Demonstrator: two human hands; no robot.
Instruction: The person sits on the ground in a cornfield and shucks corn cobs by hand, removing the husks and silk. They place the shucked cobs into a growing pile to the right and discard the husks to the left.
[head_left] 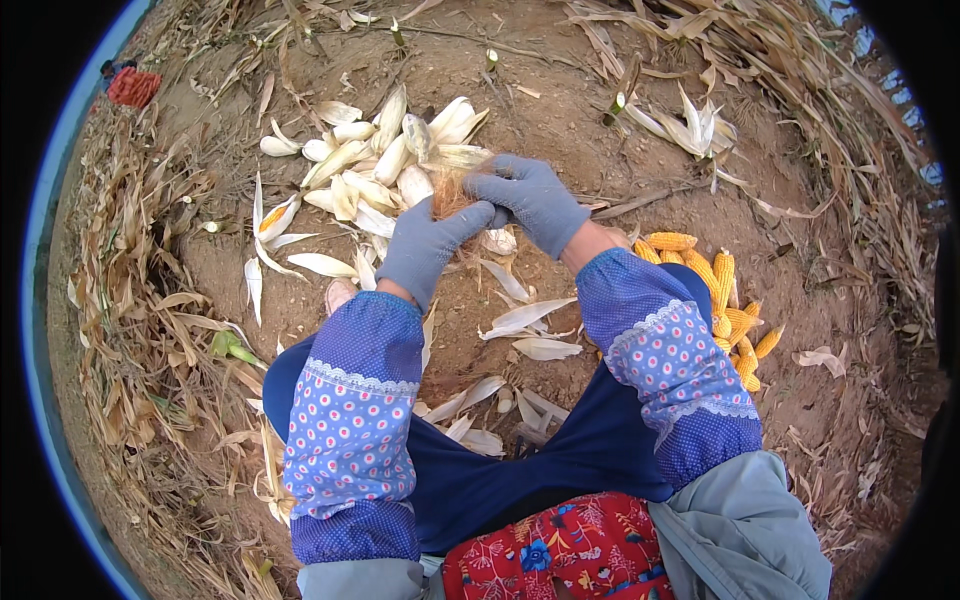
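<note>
Grey gloves cover both hands, which meet in front of my knees. My left hand (432,245) is closed around an ear of corn, mostly hidden by the gloves. From its top sticks a tuft of brown corn silk (452,195), slightly blurred. My right hand (535,203) pinches at the same ear from the other side, thumb and fingers bent inward. Just beyond and left of them lies a heap of unhusked corn ears (375,165) in pale husks. Husked yellow ears (722,280) are piled beside my right forearm.
Loose husks (525,318) lie on the brown soil between my legs. A partly opened ear (272,222) rests left of the heap. Dry stalks and leaves (130,330) line both sides. Cut stubble (615,105) pokes up farther off. A red bundle (133,88) sits far left.
</note>
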